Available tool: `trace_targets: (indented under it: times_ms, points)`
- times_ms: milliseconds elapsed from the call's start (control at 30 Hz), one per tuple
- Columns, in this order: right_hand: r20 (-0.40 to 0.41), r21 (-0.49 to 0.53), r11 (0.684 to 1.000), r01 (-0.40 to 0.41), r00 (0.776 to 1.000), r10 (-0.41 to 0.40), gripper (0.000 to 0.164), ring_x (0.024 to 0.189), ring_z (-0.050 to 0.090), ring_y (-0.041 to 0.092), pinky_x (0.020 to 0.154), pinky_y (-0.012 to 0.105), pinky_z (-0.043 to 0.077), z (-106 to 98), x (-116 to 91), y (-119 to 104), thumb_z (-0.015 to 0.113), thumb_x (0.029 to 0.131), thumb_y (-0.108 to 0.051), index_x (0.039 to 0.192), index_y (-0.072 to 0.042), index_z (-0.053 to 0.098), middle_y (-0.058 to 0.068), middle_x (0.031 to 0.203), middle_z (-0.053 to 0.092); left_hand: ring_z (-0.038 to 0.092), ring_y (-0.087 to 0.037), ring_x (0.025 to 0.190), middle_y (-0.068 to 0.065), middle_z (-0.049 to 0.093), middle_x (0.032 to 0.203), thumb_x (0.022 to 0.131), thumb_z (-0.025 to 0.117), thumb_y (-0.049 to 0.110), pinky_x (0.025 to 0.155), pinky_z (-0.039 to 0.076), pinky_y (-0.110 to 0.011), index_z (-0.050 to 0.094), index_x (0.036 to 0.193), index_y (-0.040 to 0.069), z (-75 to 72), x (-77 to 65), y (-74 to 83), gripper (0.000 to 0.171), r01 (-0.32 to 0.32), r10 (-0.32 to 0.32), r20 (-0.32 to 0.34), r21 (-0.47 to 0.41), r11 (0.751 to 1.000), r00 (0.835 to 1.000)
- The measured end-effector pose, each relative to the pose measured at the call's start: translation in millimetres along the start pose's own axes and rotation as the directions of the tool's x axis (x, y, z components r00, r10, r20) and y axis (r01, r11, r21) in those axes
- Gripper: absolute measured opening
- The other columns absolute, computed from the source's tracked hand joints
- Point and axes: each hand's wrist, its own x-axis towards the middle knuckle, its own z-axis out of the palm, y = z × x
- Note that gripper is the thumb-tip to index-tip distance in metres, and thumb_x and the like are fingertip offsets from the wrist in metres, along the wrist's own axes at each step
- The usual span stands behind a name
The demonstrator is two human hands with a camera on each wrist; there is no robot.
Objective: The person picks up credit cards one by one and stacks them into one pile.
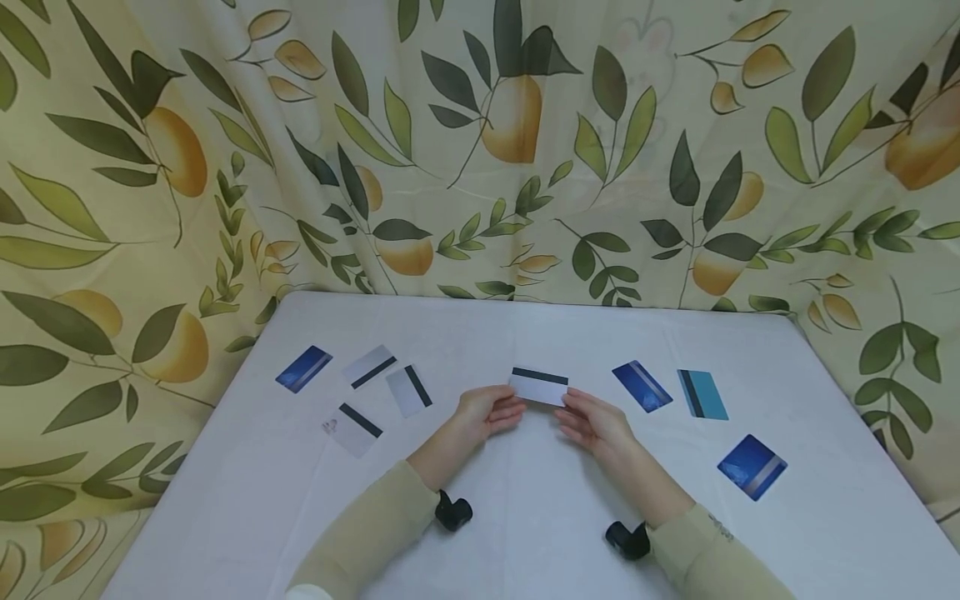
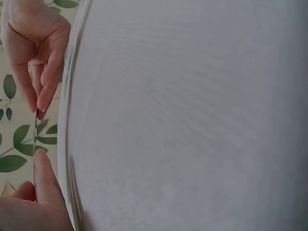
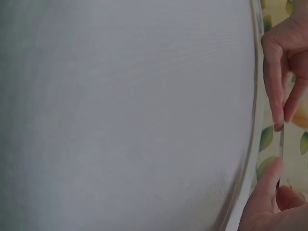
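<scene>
A white plastic card (image 1: 540, 389) with a black magnetic stripe along its top edge is held up over the middle of the table. My left hand (image 1: 487, 412) pinches its left end between thumb and fingers. At the opposite end, my right hand (image 1: 596, 421) pinches it the same way. Both wrist views show the card (image 2: 35, 132) edge-on as a thin line, with the left hand (image 2: 41, 197) and right hand (image 2: 38, 43) at its two ends. In the right wrist view the card (image 3: 281, 144) also spans between the fingertips.
Left on the white table (image 1: 517, 517) lie a blue card (image 1: 303, 369) and pale striped cards (image 1: 370, 367), (image 1: 410, 391), (image 1: 352, 430). To the right lie blue cards (image 1: 642, 386), (image 1: 752, 467) and a teal card (image 1: 703, 394). A leaf-patterned curtain (image 1: 465, 167) hangs behind.
</scene>
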Motion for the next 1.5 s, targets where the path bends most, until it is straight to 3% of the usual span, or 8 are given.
trace_targets:
  times_ms: [333,733,900,1167,1500]
  points:
    - [-0.019,-0.045,0.998,-0.053,0.998,0.052,0.047,0.069,0.067,0.012,0.067,0.028,0.056,7,15,-1,0.056,0.091,-0.011,0.136,-0.005,0.042,-0.002,0.074,0.068,0.066,-0.028,0.088,-0.021,0.065,0.101,0.087,0.058,0.002,0.078,0.054,-0.040,0.057,0.114,-0.006,-5.9,8.5,0.1,0.028,0.054,-0.055,-0.039,-0.020,0.998,0.998]
    - [-0.061,-0.166,0.984,-0.063,0.997,0.054,0.044,0.066,0.067,0.011,0.060,0.023,0.055,10,21,1,0.056,0.091,-0.013,0.133,-0.006,0.046,0.000,0.073,0.068,0.066,-0.029,0.089,-0.023,0.065,0.100,0.089,0.056,0.002,0.077,0.054,-0.039,0.057,0.113,-0.007,-5.3,7.2,2.3,0.026,0.087,-0.086,-0.067,0.002,0.996,0.994]
    - [-0.093,-0.187,0.980,-0.070,0.994,0.053,0.041,0.065,0.067,0.012,0.059,0.023,0.055,11,24,2,0.058,0.090,-0.014,0.130,-0.007,0.050,0.001,0.072,0.068,0.066,-0.028,0.087,-0.021,0.066,0.098,0.089,0.057,0.004,0.073,0.055,-0.037,0.058,0.110,-0.006,-9.4,10.0,6.0,0.024,0.083,-0.075,-0.069,0.118,0.990,0.995]
    - [-0.112,-0.202,0.978,-0.060,0.993,0.038,0.039,0.062,0.067,0.013,0.057,0.023,0.054,11,27,3,0.059,0.090,-0.014,0.127,-0.007,0.053,0.002,0.072,0.068,0.068,-0.019,0.068,-0.015,0.069,0.086,0.085,0.061,0.003,0.062,0.057,-0.032,0.060,0.111,-0.004,-18.0,16.4,13.0,0.027,0.014,-0.006,-0.025,0.334,0.943,1.000]
    - [-0.101,-0.222,0.974,-0.039,0.995,0.017,0.040,0.060,0.066,0.013,0.055,0.024,0.055,12,27,4,0.058,0.089,-0.011,0.129,-0.005,0.051,0.002,0.071,0.068,0.065,-0.016,0.056,-0.011,0.069,0.074,0.082,0.062,-0.001,0.053,0.056,-0.028,0.058,0.120,0.002,-20.5,17.6,15.2,0.038,-0.015,0.012,0.009,0.389,0.921,1.000]
